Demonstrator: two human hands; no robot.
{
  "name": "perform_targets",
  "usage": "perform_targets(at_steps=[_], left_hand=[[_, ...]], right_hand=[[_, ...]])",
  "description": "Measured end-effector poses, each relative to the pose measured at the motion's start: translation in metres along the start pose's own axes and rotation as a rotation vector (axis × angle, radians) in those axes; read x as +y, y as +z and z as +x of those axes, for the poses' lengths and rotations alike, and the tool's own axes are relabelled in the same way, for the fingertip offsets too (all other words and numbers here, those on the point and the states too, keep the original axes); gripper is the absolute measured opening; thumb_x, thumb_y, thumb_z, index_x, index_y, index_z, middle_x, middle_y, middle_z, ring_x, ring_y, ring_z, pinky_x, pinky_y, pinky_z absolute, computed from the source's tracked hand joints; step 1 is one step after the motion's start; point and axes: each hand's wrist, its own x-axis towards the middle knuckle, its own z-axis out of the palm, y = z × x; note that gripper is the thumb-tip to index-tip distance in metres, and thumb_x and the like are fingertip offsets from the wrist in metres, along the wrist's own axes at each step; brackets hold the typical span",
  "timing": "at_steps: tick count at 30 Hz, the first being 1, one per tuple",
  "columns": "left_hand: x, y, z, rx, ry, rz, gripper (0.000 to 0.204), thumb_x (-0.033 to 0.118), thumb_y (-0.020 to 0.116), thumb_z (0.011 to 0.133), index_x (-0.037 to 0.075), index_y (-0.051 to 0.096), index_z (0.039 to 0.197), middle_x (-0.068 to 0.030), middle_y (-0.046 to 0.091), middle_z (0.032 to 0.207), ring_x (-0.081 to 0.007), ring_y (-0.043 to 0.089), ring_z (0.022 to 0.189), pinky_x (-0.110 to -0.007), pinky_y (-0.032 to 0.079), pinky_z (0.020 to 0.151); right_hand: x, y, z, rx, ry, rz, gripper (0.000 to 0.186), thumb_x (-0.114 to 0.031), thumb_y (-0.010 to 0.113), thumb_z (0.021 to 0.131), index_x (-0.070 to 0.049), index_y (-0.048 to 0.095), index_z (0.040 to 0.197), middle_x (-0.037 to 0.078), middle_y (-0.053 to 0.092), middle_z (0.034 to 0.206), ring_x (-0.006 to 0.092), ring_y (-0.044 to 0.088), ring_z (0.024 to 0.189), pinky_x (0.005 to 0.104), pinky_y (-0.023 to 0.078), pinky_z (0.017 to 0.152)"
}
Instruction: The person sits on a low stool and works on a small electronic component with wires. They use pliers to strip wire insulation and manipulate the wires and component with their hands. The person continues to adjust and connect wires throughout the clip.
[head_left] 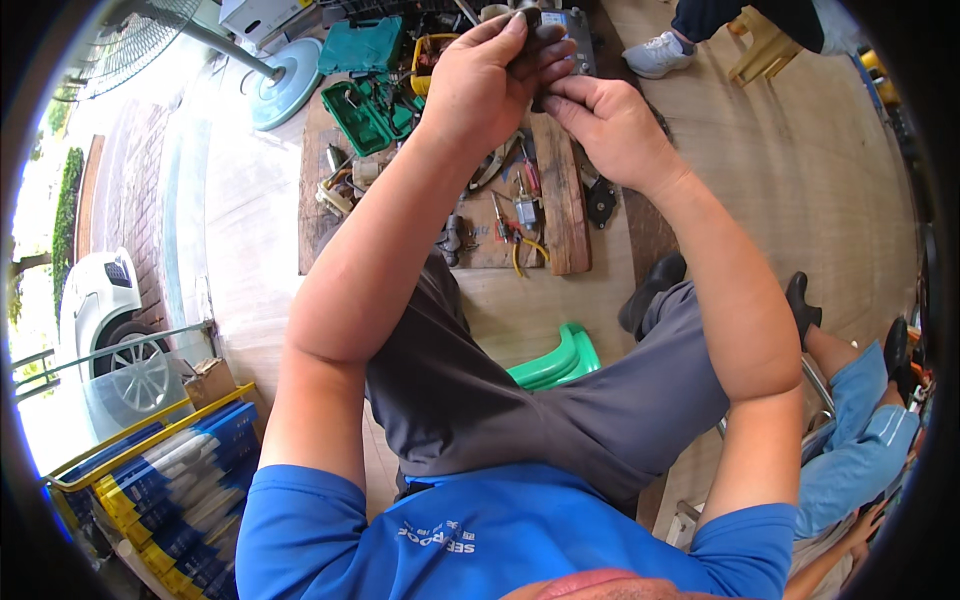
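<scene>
My left hand is at the top of the view, its fingers curled around something small and dark that they mostly hide. Just right of it, my right hand has thumb and index finger pressed together; what they hold, if anything, is unclear. Below both hands lies a worn wooden board carrying a small silver part, pliers with yellow handles and several other tools and parts. An open green case is at the board's back left, beside a teal case. A black part lies right of the board.
A fan base stands at upper left, a green stool between my legs. A yellow rack is at lower left. Another person's shoe and yellow stool are at upper right; seated people's legs are at right.
</scene>
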Motion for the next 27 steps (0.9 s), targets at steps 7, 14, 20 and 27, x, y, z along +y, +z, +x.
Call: perform_targets(at_steps=[7,14,20,27], left_hand=[[0.003,-0.009,0.004,-0.145,-0.067,0.08,0.025,0.014,0.052,0.104,-0.002,0.059,0.121,-0.0155,0.07,0.106,-0.0253,0.069,0.09,-0.039,0.058,0.084],[0.015,-0.001,-0.007,-0.365,-0.273,0.361,0.027,0.011,0.054,0.102,-0.007,0.061,0.121,-0.0184,0.071,0.105,-0.0279,0.073,0.093,-0.039,0.061,0.085],[0.0,0.005,-0.015,-0.32,-0.267,0.882,0.024,0.01,0.061,0.1,-0.007,0.067,0.116,-0.012,0.072,0.103,-0.0193,0.072,0.095,-0.031,0.059,0.086],[-0.016,-0.004,-0.008,-0.229,-0.043,1.236,0.024,0.009,0.063,0.098,-0.007,0.069,0.114,-0.0049,0.072,0.098,-0.0075,0.064,0.084,-0.023,0.054,0.077]], right_hand=[[-0.001,-0.01,0.0,-0.101,0.049,0.013,0.021,-0.017,0.065,0.095,-0.002,0.07,0.108,0.016,0.071,0.089,0.0206,0.066,0.078,0.0334,0.053,0.079],[0.002,-0.049,0.002,-0.213,-0.064,-0.385,0.02,-0.019,0.066,0.092,-0.004,0.072,0.103,0.021,0.07,0.09,0.0362,0.067,0.09,0.04,0.053,0.082],[-0.002,-0.064,0.001,-0.038,-0.036,-0.507,0.022,-0.02,0.065,0.092,-0.001,0.071,0.099,0.022,0.069,0.089,0.0383,0.067,0.088,0.043,0.053,0.08],[-0.011,-0.052,-0.003,0.07,0.046,-0.358,0.025,-0.021,0.062,0.097,0.003,0.069,0.099,0.017,0.068,0.079,0.0268,0.064,0.074,0.0387,0.05,0.071]])
